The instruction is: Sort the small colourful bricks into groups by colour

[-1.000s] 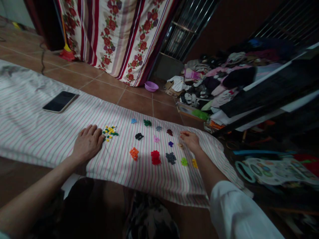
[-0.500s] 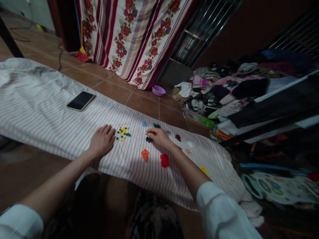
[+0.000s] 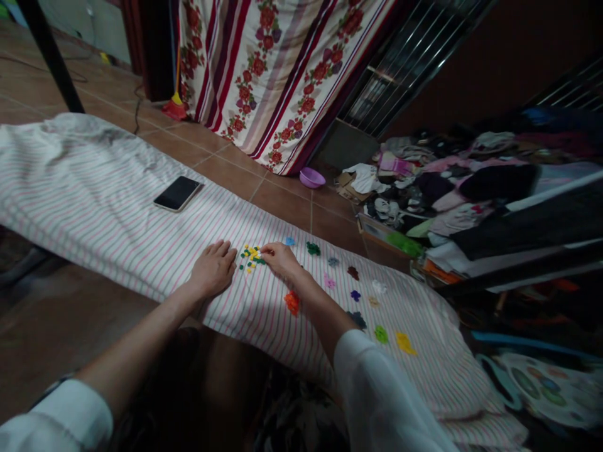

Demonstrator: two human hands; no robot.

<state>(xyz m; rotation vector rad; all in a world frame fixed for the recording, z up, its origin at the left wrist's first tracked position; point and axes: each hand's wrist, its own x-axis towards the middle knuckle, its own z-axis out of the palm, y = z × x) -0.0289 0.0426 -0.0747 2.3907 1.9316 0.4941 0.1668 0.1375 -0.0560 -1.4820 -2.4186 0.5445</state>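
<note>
Flat on the striped cloth [image 3: 155, 251] lies my left hand [image 3: 214, 269], its fingers stretched out beside a mixed heap of small yellow and green pieces [image 3: 251, 254]. At the heap's right edge my right hand [image 3: 281, 260] has its fingers pinched together; anything between the fingertips is too small to make out. Separate little piles by colour surround my right arm: orange [image 3: 292, 302], light blue [image 3: 289, 241], dark green [image 3: 313, 248], pink [image 3: 329, 281], purple [image 3: 355, 295], lime green [image 3: 381, 334] and yellow [image 3: 405, 343]. The red pile is hidden behind my right forearm.
A phone [image 3: 178, 193] rests on the cloth, left of the heap. Beyond the cloth, a purple basin [image 3: 311, 177] stands on the tiled floor, near a flowered curtain [image 3: 282, 75] and a red broom [image 3: 174, 108]. Clothes [image 3: 443, 182] are piled at the right.
My right hand has moved left from the black pieces to the yellow and green heap. My left hand stays flat on the cloth. The whole view has shifted slightly.
</note>
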